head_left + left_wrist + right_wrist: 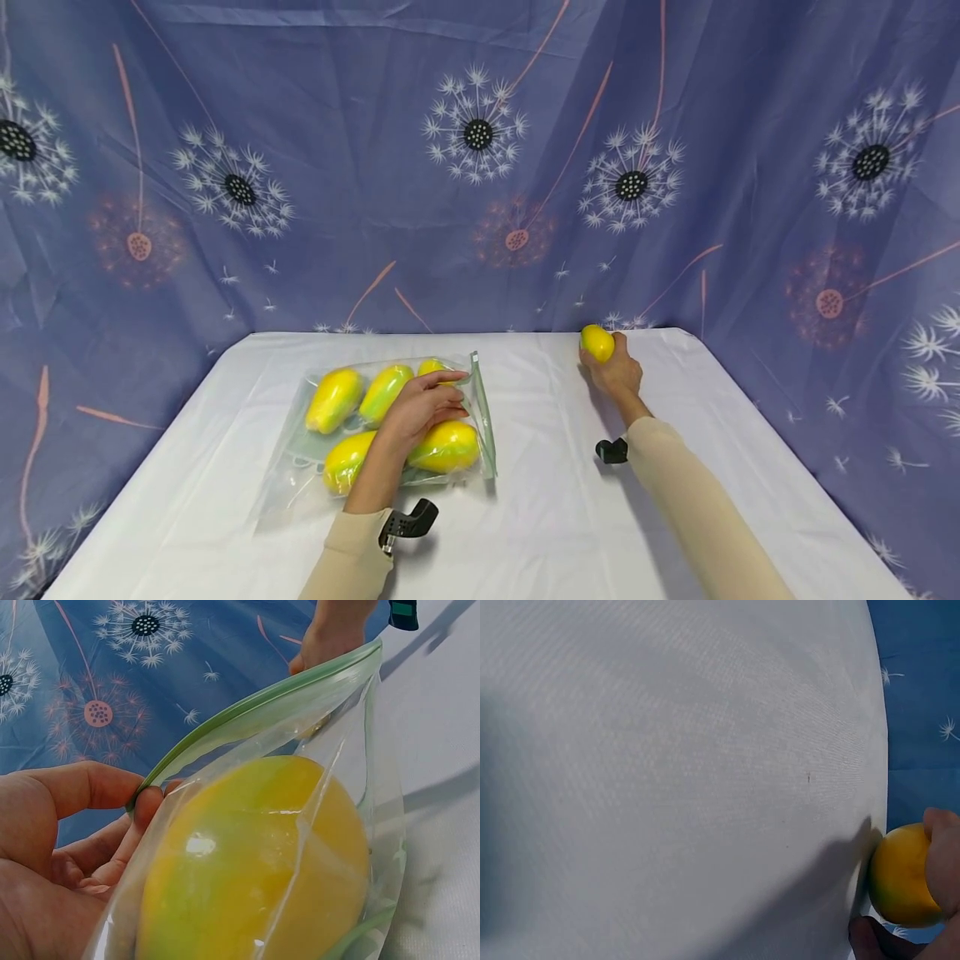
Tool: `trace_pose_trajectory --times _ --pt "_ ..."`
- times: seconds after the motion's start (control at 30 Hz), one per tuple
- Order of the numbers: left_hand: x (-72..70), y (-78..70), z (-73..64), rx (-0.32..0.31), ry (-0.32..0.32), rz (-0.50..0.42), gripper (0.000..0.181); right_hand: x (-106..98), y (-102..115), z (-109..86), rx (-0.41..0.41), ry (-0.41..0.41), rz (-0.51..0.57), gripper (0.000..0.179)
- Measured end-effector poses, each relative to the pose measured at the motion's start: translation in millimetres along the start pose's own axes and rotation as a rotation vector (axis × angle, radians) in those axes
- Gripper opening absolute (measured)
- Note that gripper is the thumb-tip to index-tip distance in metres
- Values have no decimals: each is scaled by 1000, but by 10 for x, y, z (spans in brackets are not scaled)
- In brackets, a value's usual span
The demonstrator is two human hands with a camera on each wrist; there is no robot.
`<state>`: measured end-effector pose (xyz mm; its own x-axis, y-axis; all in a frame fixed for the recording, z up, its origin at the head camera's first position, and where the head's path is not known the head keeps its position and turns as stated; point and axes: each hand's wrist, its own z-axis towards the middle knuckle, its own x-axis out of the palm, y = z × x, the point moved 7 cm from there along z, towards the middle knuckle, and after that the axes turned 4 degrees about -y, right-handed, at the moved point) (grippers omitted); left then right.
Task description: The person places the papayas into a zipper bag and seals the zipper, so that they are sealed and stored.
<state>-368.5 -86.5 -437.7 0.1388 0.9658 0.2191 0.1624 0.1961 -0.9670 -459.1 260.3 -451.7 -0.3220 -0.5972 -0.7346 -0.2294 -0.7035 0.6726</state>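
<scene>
A clear zip bag [300,492] with a green zip strip [485,417] lies flat at the left of the table, its mouth facing right. Inside are several yellow papayas [333,400] with green streaks. My left hand [416,412] reaches over the bag; in the left wrist view its thumb and index finger [97,784] pinch the green rim beside one papaya [255,855]. At the table's back right, my right hand [618,371] grips a single yellow papaya [597,342], seen end-on. The right wrist view shows this papaya [904,877] beside the table edge, partly covered by fingers.
A white cloth [540,500] covers the table. Behind and at both sides hangs a blue-purple curtain [337,167] with dandelion prints, close to the table's back edge. Black wrist mounts [408,521] sit on both forearms.
</scene>
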Motion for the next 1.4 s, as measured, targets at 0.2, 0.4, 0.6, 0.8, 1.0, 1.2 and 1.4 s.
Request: trace_pose_trajectory --times 0.2,0.4,0.6,0.8,1.0,1.2,1.4 --pt "-9 47 -12 -1 -5 -17 44 1 -66 -15 0 -10 50 73" --pt "-14 58 -28 1 -13 -31 43 1 -73 -29 -4 -17 52 74" --pt "-28 48 -42 -4 -5 -25 43 -5 -93 -31 27 -19 60 75" --pt "-16 27 -32 3 4 -27 44 -99 -98 -26 22 -31 76 75" --pt "-9 19 -24 0 8 -34 45 -202 6 -72 -56 10 29 78" --pt "-6 5 -16 -3 -2 -30 44 -277 122 -159 -128 84 1 78" --pt "4 -5 -11 4 9 -25 44 -249 220 -303 -198 196 -37 81"
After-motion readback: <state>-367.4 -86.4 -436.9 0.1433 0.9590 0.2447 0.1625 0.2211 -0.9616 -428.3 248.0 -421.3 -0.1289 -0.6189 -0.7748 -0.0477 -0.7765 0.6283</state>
